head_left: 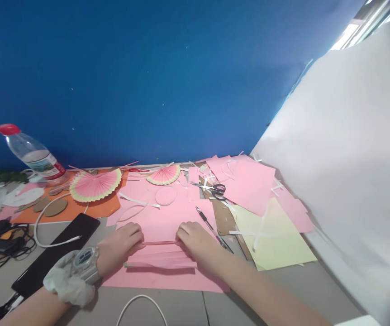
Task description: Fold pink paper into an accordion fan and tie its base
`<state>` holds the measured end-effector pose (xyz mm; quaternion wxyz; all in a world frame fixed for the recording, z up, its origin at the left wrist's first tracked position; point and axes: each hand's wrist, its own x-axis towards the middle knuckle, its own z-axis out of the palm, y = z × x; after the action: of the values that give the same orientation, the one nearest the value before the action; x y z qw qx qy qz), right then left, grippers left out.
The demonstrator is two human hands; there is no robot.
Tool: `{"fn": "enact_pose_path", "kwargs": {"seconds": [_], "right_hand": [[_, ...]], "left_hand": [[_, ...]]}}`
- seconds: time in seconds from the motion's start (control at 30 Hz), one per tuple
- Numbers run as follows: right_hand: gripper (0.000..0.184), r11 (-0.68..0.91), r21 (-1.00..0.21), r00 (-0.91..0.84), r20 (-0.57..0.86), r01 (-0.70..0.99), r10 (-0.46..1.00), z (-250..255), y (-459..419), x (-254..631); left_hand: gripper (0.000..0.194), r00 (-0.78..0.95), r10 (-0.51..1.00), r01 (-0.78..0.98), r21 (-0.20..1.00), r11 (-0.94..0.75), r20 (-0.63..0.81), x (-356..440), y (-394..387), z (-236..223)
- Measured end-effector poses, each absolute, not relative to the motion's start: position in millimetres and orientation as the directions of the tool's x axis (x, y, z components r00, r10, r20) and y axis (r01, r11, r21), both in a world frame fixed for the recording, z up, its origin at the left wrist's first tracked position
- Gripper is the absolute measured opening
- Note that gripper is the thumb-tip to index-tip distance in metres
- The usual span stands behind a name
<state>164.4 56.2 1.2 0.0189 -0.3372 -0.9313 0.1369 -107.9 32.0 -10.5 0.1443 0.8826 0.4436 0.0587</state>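
Note:
A pink paper [163,259] with accordion pleats lies in front of me, a pale strip along its near edge. My left hand [126,241] is closed on the left end of a narrow fold in it. At the right end of the same fold, my right hand [197,241] is closed too, its fingertips pressed down. Beneath is a larger pink sheet [161,281]. Beyond my hands sit two pleated pink fans with yellow-green rims: a bigger fan [95,185] at left and a smaller fan [164,174] near the wall.
Right of my hands lie a pen [211,224], scissors [217,189], pink sheets [249,183] and a pale yellow sheet [279,237]. To the left are a black phone [59,251], a white cable [36,231] and a bottle [39,158]. A blue wall [147,81] stands behind.

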Motion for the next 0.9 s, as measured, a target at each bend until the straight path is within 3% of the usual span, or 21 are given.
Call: {"fn": "enact_pose_path", "kwargs": {"seconds": [0.23, 0.37, 0.73, 0.9], "right_hand": [[0.017, 0.713, -0.279, -0.749, -0.040, 0.644, 0.661, 8, 54, 176], [0.025, 0.734, -0.259, -0.764, -0.023, 0.627, 0.645, 7, 53, 185], [0.020, 0.866, -0.096, -0.863, 0.083, 0.490, 0.498, -10, 48, 195], [0.030, 0.889, -0.028, -0.879, 0.140, 0.457, 0.456, -15, 43, 207]], "left_hand": [[0.024, 0.629, 0.778, 0.761, 0.217, -0.611, -0.015, -121, 24, -11], [0.024, 0.637, 0.771, 0.758, 0.179, -0.628, 0.006, -124, 21, -14], [0.030, 0.657, 0.751, 0.743, 0.117, -0.659, 0.057, -130, 7, -18], [0.036, 0.668, 0.741, 0.741, 0.037, -0.671, 0.066, -131, -1, -15]]}}
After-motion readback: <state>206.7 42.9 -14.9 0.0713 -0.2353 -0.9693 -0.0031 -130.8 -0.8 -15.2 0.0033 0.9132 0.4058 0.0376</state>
